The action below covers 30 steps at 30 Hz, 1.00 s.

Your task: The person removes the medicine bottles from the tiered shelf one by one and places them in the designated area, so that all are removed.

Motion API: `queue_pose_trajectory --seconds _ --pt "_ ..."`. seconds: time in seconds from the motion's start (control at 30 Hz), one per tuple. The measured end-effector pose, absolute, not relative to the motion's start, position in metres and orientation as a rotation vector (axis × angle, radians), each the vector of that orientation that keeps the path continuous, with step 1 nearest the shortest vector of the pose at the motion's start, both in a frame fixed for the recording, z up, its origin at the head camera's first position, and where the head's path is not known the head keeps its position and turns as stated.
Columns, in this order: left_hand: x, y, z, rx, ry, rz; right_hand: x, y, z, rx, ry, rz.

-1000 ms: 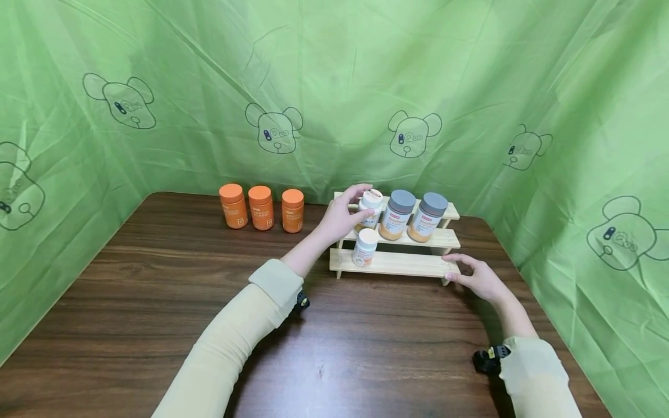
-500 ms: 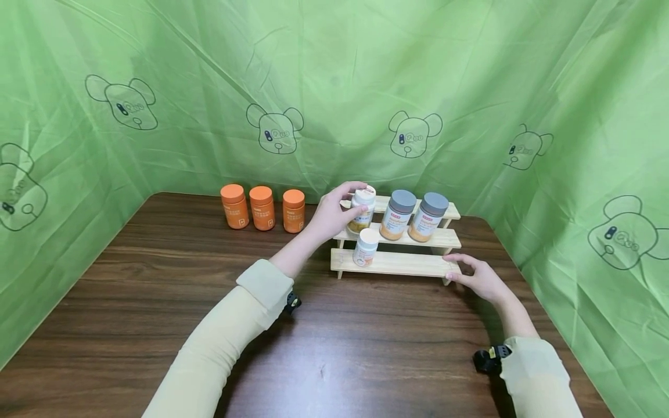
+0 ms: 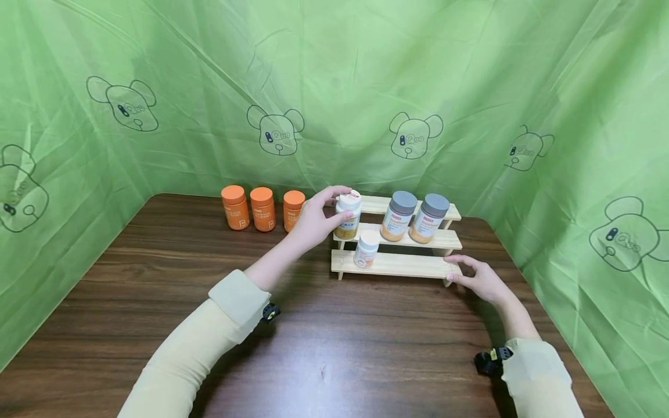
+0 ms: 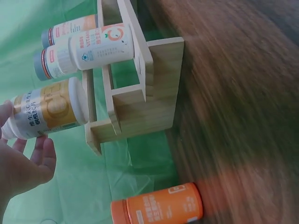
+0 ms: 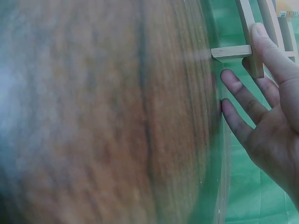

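My left hand [image 3: 315, 219] grips a white pill bottle [image 3: 347, 222] with a gold band, thumb on one side and fingers on the other. In the head view this bottle overlaps the left end of the middle tier of a wooden three-step shelf [image 3: 402, 266]; in the left wrist view its base [image 4: 80, 100] faces the boards. A smaller white bottle [image 3: 367, 251] stands at the left of the bottom tier. Two grey-lidded bottles [image 3: 398, 216] stand further right on the middle tier. My right hand [image 3: 479, 280] pinches the bottom tier's right end, thumb on the board [image 5: 253, 60].
Several things stand at the back: three orange bottles [image 3: 262, 210] in a row left of the shelf, the nearest partly behind my left hand. A green cloth [image 3: 334, 87] with bear drawings hangs around the brown wooden table [image 3: 324, 342].
My left hand has carried the white-and-gold bottle leftward, away from the grey-lidded bottles, to the shelf's left end. The right hand keeps its place on the shelf.
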<state>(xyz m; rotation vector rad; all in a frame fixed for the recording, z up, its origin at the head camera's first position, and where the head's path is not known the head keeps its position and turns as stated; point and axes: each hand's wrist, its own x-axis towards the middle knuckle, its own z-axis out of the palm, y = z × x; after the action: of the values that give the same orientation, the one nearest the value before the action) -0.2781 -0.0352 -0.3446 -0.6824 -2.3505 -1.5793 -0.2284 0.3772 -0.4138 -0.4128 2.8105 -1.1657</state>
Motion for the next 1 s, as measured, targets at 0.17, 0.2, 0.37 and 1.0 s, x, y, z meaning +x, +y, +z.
queue_pose_trajectory --seconds 0.17,0.2,0.37,1.0 --pt "-0.272 -0.048 -0.350 -0.667 -2.353 -1.585 -0.226 0.376 -0.413 -0.406 2.803 -1.181" --pt "-0.271 -0.051 -0.352 -0.662 -2.352 -1.583 -0.224 0.374 -0.411 -0.405 2.797 -1.186" --pt "-0.269 -0.066 -0.362 -0.642 -2.329 -1.569 -0.222 0.373 -0.411 -0.407 2.788 -1.186" --pt "-0.273 -0.116 -0.394 -0.586 -2.370 -1.476 -0.224 0.374 -0.411 -0.397 2.816 -1.169"
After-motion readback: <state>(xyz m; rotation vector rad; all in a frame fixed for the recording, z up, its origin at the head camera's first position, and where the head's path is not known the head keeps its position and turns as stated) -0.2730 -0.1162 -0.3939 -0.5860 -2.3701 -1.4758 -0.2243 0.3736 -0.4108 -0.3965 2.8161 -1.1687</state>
